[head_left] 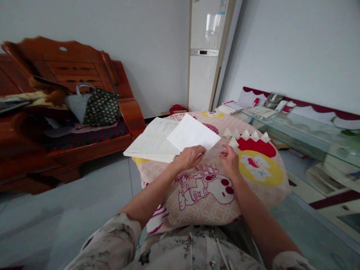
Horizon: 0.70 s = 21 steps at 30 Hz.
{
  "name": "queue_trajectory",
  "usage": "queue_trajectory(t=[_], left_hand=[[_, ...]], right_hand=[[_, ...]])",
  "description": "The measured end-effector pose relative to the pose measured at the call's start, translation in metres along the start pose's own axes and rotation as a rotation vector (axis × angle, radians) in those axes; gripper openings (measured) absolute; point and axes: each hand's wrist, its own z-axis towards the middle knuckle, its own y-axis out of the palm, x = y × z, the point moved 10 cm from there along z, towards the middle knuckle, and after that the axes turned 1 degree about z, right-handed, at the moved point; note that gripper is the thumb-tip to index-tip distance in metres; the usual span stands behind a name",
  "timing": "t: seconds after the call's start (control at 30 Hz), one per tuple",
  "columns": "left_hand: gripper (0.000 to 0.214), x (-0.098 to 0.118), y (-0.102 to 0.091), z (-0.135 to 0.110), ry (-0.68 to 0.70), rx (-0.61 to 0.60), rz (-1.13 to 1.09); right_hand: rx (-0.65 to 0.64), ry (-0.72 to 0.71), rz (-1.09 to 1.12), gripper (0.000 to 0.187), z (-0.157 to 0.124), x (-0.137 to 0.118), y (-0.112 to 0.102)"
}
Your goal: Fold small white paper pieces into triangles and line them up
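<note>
Where the round table under its peach cartoon-print cloth curves toward the person, both hands lie on the cloth near its middle. The left hand is closed on the near edge of a loose white paper sheet, which tilts up and away from it over an open white-paged book. The book lies at the table's far left edge, with its left side overhanging the rim. The right hand has its fingers curled narrow, their tips just beside a small folded white paper triangle. I cannot tell whether they touch it.

Behind that triangle, a row of similar folded paper triangles runs toward the far right edge.

The cloth shows a white cartoon dog just in front of the hands. There is small lettering on its body, too small to read surely. A tall white standing air conditioner in the room's corner bears a label at its top, also unreadable.

The near half of the cloth lies bare, as does its right edge. A glass-topped side table stands close on the right. A red-brown wooden bench, holding a dark dotted bag, stands well apart on the left, across bare grey floor.
</note>
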Motion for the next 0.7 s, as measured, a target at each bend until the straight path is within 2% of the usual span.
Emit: queue_trajectory(t=[0.1, 0.17, 0.27, 0.37, 0.57, 0.7], left_hand=[[0.020, 0.019, 0.040, -0.009, 0.086, -0.193, 0.065], [0.019, 0.021, 0.050, -0.012, 0.100, -0.223, 0.063], [0.019, 0.016, 0.048, -0.012, 0.083, -0.197, 0.029], [0.019, 0.009, 0.044, -0.013, 0.046, -0.167, -0.026], [0.021, 0.010, 0.039, -0.018, 0.029, -0.145, -0.345], [0.036, 0.009, 0.038, -0.015, -0.011, -0.171, -0.670]], right_hand=[[0.103, -0.167, 0.195, 0.075, 0.002, -0.003, -0.019], [0.100, -0.242, 0.228, 0.077, 0.002, -0.002, -0.024], [0.013, -0.249, 0.197, 0.053, 0.005, 0.007, -0.017], [-0.078, -0.163, 0.165, 0.025, 0.007, 0.021, -0.009], [-0.346, 0.102, 0.330, 0.021, -0.004, 0.036, 0.008], [-0.449, 0.108, 0.460, 0.014, -0.012, 0.025, 0.006]])
